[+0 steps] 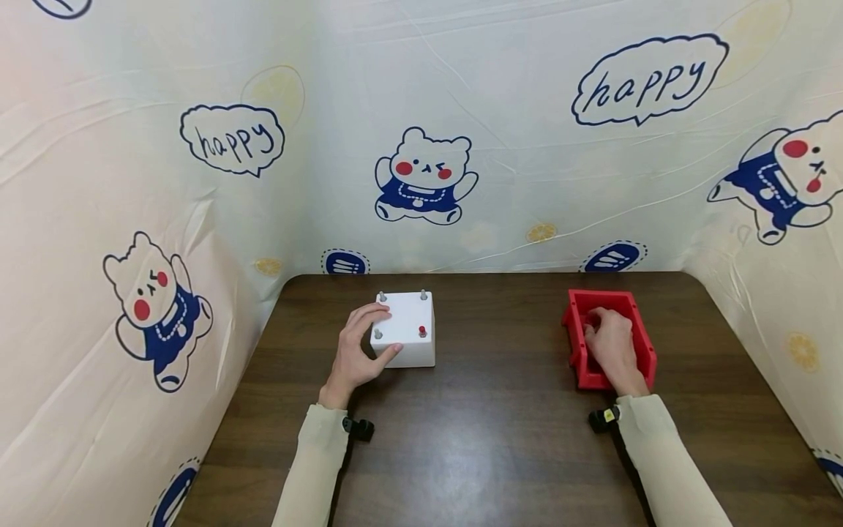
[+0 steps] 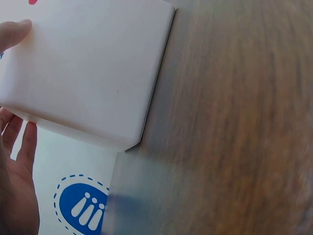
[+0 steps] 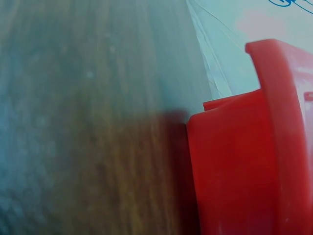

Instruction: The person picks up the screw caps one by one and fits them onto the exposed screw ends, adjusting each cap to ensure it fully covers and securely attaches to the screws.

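A white box [image 1: 405, 316] sits on the table left of centre, with a metal bolt standing at each corner of its top. On the near right bolt is a small red piece [image 1: 422, 331]. My left hand [image 1: 356, 355] holds the box from its left side, thumb at the near face and fingers toward the far left corner. To the right, my right hand [image 1: 612, 344] reaches down into a red bin [image 1: 644, 350], fingers bent. Its fingertips are hidden inside, and I cannot tell whether they hold anything. The right wrist view shows only the bin's outer wall [image 3: 234, 166].
The dark wooden table [image 1: 487, 439] extends between the box and the bin. A pale printed cloth [image 1: 527, 176] hangs behind the table and along both sides. A small black wrist camera [image 1: 358, 429] is worn on the left wrist, another [image 1: 602, 419] on the right.
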### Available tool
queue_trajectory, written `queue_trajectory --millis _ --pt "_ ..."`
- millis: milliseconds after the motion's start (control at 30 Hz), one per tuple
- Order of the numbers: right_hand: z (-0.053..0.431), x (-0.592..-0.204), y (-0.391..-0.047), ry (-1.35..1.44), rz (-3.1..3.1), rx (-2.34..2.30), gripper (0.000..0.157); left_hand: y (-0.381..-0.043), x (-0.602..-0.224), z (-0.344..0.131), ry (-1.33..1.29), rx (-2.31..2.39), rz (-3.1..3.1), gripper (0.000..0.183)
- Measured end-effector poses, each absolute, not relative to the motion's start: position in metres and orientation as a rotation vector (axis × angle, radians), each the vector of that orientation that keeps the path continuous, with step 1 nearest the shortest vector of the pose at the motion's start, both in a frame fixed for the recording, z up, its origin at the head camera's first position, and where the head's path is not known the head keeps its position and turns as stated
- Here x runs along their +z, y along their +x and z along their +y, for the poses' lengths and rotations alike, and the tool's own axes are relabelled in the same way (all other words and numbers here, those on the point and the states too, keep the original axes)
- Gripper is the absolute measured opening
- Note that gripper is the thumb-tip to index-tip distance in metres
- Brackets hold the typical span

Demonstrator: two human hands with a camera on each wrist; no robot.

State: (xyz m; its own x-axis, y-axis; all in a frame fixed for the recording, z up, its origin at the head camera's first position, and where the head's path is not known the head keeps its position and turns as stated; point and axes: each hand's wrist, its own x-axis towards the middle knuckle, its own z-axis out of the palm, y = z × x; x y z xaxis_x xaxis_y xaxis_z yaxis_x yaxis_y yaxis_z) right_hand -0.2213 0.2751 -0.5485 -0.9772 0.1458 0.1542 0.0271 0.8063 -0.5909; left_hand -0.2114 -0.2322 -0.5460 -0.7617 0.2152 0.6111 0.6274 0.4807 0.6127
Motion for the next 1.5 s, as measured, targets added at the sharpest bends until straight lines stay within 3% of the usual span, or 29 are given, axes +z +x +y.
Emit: queue_trajectory --millis 1500 --pt "0.2723 -0.5465 -0.2197 -0.08 -2.694 0.975 0.029 -0.2113 -0.5467 -0.231 -0.693 -1.221 -2.259 0.052"
